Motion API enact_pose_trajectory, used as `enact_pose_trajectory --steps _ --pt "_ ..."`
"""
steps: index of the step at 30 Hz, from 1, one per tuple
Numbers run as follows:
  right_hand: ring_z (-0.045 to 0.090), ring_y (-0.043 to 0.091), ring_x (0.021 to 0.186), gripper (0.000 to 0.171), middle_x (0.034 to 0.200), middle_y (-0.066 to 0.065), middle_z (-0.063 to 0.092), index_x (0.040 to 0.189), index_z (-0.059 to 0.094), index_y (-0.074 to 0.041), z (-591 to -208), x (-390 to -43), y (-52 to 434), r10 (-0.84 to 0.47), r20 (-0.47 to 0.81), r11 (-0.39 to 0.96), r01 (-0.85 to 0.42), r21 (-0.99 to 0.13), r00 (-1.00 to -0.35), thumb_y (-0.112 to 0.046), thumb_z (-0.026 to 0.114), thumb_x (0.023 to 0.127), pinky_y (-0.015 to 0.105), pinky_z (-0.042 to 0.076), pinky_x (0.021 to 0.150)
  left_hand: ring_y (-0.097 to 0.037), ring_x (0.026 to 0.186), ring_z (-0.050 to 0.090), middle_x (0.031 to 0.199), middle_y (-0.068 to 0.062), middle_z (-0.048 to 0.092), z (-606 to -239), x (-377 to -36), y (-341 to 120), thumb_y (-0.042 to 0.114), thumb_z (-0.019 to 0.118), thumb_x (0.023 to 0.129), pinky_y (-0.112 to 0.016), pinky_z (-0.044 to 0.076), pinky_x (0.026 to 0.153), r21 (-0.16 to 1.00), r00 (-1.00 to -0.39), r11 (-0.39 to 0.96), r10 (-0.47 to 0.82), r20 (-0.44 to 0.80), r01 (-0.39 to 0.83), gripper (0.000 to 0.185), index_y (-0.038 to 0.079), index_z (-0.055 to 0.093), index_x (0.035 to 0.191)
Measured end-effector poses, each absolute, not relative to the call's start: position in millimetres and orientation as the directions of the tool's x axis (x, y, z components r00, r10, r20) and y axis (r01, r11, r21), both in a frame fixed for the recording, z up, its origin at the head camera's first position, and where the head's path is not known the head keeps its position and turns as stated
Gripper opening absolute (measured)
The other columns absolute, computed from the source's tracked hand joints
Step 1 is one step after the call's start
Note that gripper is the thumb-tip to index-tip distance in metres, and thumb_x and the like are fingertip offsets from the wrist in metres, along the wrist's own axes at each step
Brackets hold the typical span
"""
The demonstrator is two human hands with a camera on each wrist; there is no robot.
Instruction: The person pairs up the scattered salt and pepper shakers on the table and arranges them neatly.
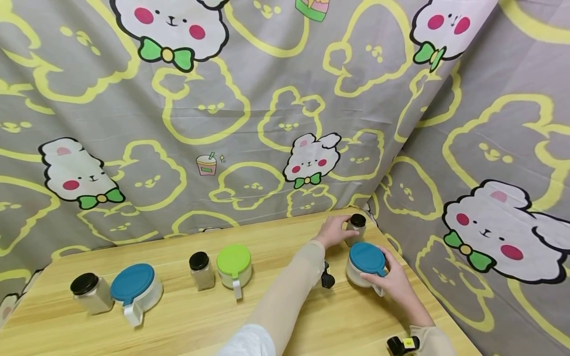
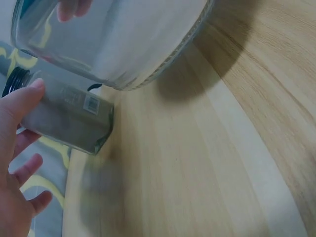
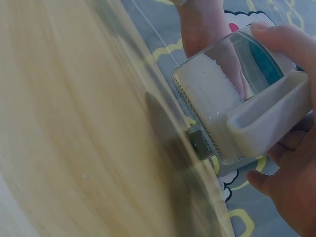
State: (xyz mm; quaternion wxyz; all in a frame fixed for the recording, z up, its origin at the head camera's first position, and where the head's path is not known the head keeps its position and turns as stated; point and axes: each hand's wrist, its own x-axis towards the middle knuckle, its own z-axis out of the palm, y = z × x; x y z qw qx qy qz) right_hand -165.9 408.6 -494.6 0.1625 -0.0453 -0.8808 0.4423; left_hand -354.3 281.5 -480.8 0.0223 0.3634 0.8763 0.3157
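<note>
At table's far right corner: right hand [image 1: 394,283] wrapped round blue-lidded canister [image 1: 366,263], thumb on lid; left hand [image 1: 331,231] curled about small black-capped jar [image 1: 356,227] just behind, touching it. Both standing on wooden table [image 1: 200,321]. Farther left: green-lidded canister [image 1: 234,267], two more jars, another blue-lidded canister [image 1: 135,289].

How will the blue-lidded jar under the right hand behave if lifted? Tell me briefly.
The blue-lidded jar looks like clear glass, so it is probably fragile and fairly heavy for its size. White powder fills part of it, which would add weight low down. Its squat shape should resist tipping, and the side handle offers the right hand a steadier grip than the smooth wall.
</note>
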Motion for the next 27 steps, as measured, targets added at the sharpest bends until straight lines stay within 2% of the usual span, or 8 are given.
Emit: enact_pose_trajectory --steps 7,10,14,17,20,22,24,27 --pt "0.049 0.043 0.126 0.084 0.139 0.027 0.049 0.145 0.035 0.003 -496.1 -166.8 410.8 0.222 0.236 0.609 -0.055 -0.791 -0.946 -0.015 0.082 0.077 0.018 0.04 0.091 -0.015 0.119 0.057 0.124 0.01 0.066 -478.2 -351.7 281.3 0.054 0.073 0.081 -0.036 0.045 0.1 0.558 -0.775 0.579 0.597 0.206 0.594 0.055 0.025 0.062 0.127" --pt "0.049 0.043 0.127 0.084 0.14 0.027 0.048 0.145 0.035 0.001 -496.7 -166.6 411.2 0.226 0.228 0.605 -0.047 -0.795 -0.947 -0.016 0.082 0.077 0.018 0.041 0.09 -0.017 0.122 0.054 0.126 0.008 0.065 -478.3 -352.0 281.2 0.054 0.074 0.08 -0.039 0.044 0.101 0.578 -0.774 0.567 0.603 0.194 0.587 0.061 0.027 0.058 0.133" --pt "0.05 0.043 0.126 0.084 0.139 0.026 0.049 0.145 0.036 0.0 -497.3 -167.0 410.3 0.226 0.23 0.608 -0.048 -0.792 -0.947 -0.016 0.082 0.077 0.02 0.042 0.091 -0.021 0.133 0.047 0.139 0.008 0.058 -479.8 -355.4 281.4 0.054 0.073 0.081 -0.044 0.041 0.106 0.61 -0.755 0.537 0.634 0.165 0.583 0.071 0.03 0.049 0.143" --pt "0.05 0.043 0.126 0.084 0.139 0.026 0.049 0.145 0.036 0.001 -498.1 -167.8 409.5 0.224 0.234 0.61 -0.051 -0.791 -0.946 -0.016 0.082 0.077 0.029 0.045 0.094 -0.022 0.14 0.041 0.146 0.008 0.051 -481.2 -357.7 280.9 0.051 0.072 0.083 -0.044 0.035 0.114 0.655 -0.742 0.5 0.655 0.142 0.567 0.072 0.027 0.047 0.145" --pt "0.048 0.045 0.127 0.084 0.139 0.028 0.047 0.145 0.034 0.003 -499.1 -168.3 409.0 0.222 0.235 0.594 -0.06 -0.802 -0.946 -0.014 0.081 0.078 0.047 0.044 0.099 -0.022 0.142 0.039 0.148 0.006 0.05 -482.0 -358.0 279.3 0.046 0.072 0.085 -0.043 0.029 0.118 0.698 -0.729 0.456 0.671 0.137 0.551 0.069 0.023 0.047 0.145" --pt "0.047 0.047 0.127 0.085 0.14 0.03 0.046 0.145 0.033 0.004 -499.9 -168.5 409.1 0.22 0.235 0.586 -0.064 -0.808 -0.947 -0.013 0.081 0.078 0.057 0.041 0.1 -0.024 0.141 0.04 0.147 0.005 0.051 -481.9 -357.4 278.4 0.044 0.072 0.085 -0.044 0.029 0.117 0.704 -0.727 0.447 0.672 0.144 0.552 0.067 0.022 0.048 0.145" --pt "0.046 0.048 0.128 0.085 0.14 0.031 0.045 0.145 0.032 0.005 -500.3 -168.5 409.3 0.219 0.234 0.585 -0.064 -0.808 -0.947 -0.013 0.081 0.078 0.06 0.039 0.1 -0.025 0.14 0.039 0.147 0.006 0.05 -481.5 -356.3 277.7 0.045 0.072 0.085 -0.046 0.032 0.115 0.707 -0.735 0.456 0.665 0.134 0.541 0.068 0.024 0.048 0.145" --pt "0.047 0.047 0.127 0.085 0.14 0.03 0.046 0.145 0.033 0.004 -500.3 -168.8 409.8 0.223 0.229 0.604 -0.051 -0.796 -0.947 -0.015 0.081 0.078 0.053 0.043 0.099 -0.027 0.138 0.04 0.147 0.008 0.05 -479.6 -354.5 277.9 0.049 0.073 0.083 -0.048 0.036 0.11 0.695 -0.757 0.49 0.643 0.119 0.526 0.069 0.028 0.048 0.144"
